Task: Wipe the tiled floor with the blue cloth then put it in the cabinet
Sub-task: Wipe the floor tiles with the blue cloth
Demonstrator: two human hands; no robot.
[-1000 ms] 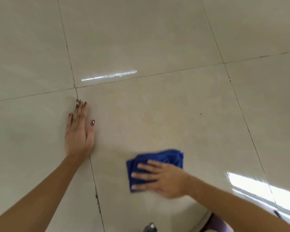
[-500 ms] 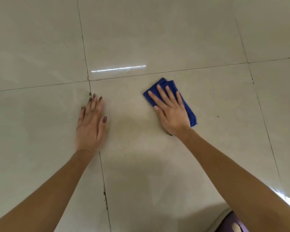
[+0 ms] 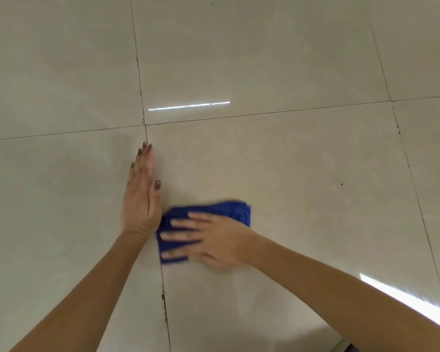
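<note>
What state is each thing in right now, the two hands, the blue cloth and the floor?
left hand: flat, palm down on the floor, empty.
right hand: fingers spread, pressing on the cloth, motion-blurred.
blue cloth: folded, flat on the floor, beside the left wrist.
tiled floor: glossy, dark-specked.

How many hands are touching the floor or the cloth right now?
2. The left hand lies flat on the tiled floor along a grout line. The right hand presses flat on the blue cloth beside it.
</note>
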